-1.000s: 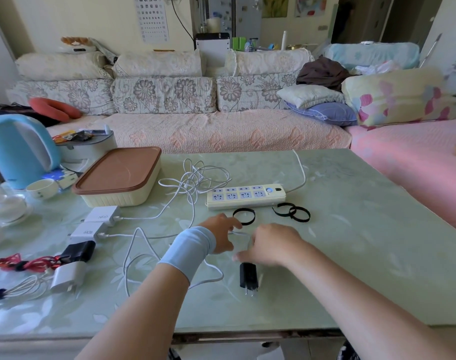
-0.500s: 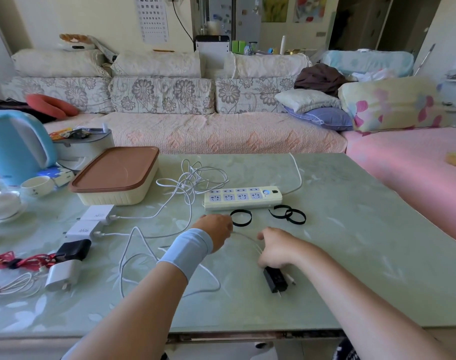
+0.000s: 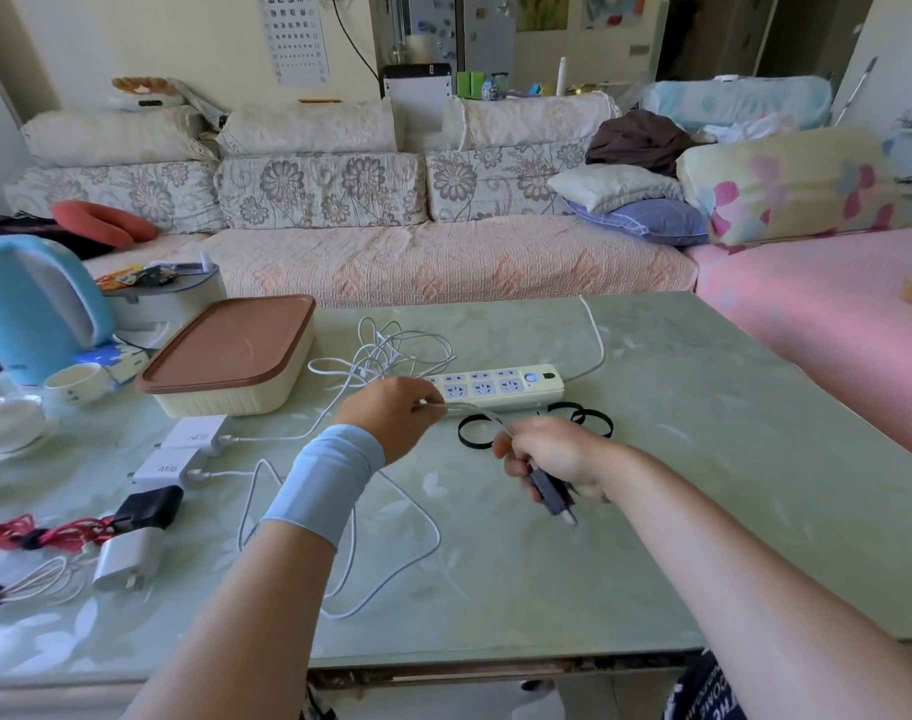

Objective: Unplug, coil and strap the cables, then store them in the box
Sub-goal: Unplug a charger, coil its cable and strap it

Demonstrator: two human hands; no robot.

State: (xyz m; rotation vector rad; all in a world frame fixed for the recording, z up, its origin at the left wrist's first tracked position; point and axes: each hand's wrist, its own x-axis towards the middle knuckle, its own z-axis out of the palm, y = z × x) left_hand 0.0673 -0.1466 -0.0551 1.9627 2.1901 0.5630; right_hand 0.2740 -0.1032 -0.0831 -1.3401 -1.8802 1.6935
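Minding the loose white cable (image 3: 391,537) looped on the surface (image 3: 677,511) by your left forearm comes first; I can't tell whether it belongs to the lead you are working. Your right hand (image 3: 557,459) has its fingers curled round the dark charger (image 3: 550,493), held clear of the surface. Your left hand (image 3: 396,415) pinches the thin cable (image 3: 459,406) stretched between them. Keep that stretch lightly taut, lay even loops into the right hand, and avoid a sharp bend at the charger body.

The black straps (image 3: 472,447) lie just beyond your hands, ready for binding. Past them is the power strip (image 3: 495,387), and the box (image 3: 230,356) sits far left with its lid on.

Half a second ago the charger was low by the surface; now it is lifted, and your left hand has drawn away toward the strip.
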